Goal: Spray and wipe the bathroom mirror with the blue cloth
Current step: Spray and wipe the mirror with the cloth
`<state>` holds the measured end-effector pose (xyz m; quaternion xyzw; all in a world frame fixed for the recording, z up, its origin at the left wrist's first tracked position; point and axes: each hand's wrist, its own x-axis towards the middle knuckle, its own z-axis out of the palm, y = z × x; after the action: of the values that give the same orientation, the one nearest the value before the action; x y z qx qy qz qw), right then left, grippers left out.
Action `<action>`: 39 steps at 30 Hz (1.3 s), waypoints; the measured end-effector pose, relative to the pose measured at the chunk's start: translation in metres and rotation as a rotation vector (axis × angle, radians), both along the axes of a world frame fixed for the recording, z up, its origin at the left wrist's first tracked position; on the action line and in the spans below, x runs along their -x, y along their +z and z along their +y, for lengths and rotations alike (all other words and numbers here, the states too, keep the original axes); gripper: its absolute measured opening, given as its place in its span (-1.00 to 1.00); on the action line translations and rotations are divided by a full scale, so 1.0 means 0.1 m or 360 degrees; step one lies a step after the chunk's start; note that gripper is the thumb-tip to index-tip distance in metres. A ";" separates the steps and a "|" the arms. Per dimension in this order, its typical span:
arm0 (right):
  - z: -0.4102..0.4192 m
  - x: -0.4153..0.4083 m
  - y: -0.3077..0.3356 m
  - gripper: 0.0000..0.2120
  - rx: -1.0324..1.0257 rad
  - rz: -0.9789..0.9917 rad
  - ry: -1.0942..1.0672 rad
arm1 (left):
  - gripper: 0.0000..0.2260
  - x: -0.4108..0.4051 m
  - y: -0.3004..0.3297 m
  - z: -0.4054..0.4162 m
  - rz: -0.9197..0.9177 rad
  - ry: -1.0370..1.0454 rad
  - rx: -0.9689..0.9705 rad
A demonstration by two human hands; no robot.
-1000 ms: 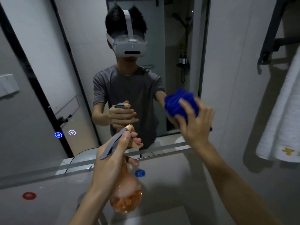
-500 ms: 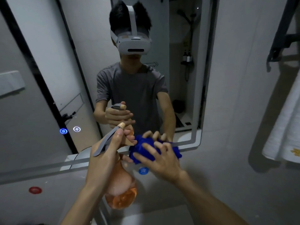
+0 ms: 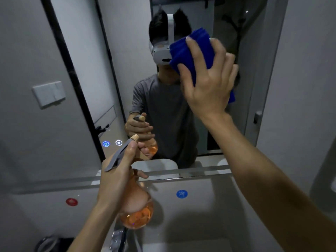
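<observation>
Right hand [image 3: 209,82] pressing blue cloth [image 3: 192,50] on mirror [image 3: 127,51], hiding reflection, left hand [image 3: 116,179] gripping spray bottle [image 3: 138,213].

The blue cloth [image 3: 192,51] is a deep, plain royal blue against the mirror [image 3: 127,70], whose glass shows a grey T-shirt, a white headset and black hair. Below the mirror's pale grey lower edge sit a round red sticker [image 3: 72,202] and a round blue sticker [image 3: 182,194] on grey wall. The spray bottle [image 3: 136,213] is clear orange with a grey trigger and tan nozzle.
</observation>
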<state>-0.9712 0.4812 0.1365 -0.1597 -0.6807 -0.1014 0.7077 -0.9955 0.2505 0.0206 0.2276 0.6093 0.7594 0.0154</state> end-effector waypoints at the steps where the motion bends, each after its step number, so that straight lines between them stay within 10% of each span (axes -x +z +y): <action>1: -0.09 0.05 -0.08 -0.54 0.0004 -0.0011 0.0003 | -0.72 0.01 0.01 -0.04 0.0014 0.0010 -0.0019; 12: -0.34 -0.04 -2.33 -0.35 -0.0910 -0.1309 0.0257 | -0.78 -0.07 -0.06 -0.41 0.0077 -0.0005 0.0009; 33: -0.56 0.29 -0.03 -0.52 0.0157 -0.0042 0.0023 | -0.77 0.09 -0.02 -1.10 0.0072 0.0104 0.0032; 39: -0.90 0.55 -0.97 -0.53 -0.0330 -0.0440 0.0032 | -0.80 0.25 0.14 -1.26 0.0085 0.0050 -0.0086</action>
<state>-1.0259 0.3909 0.0399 -0.0636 -0.7589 -0.1849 0.6211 -1.0200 0.1245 0.0345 0.2385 0.5923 0.7694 -0.0188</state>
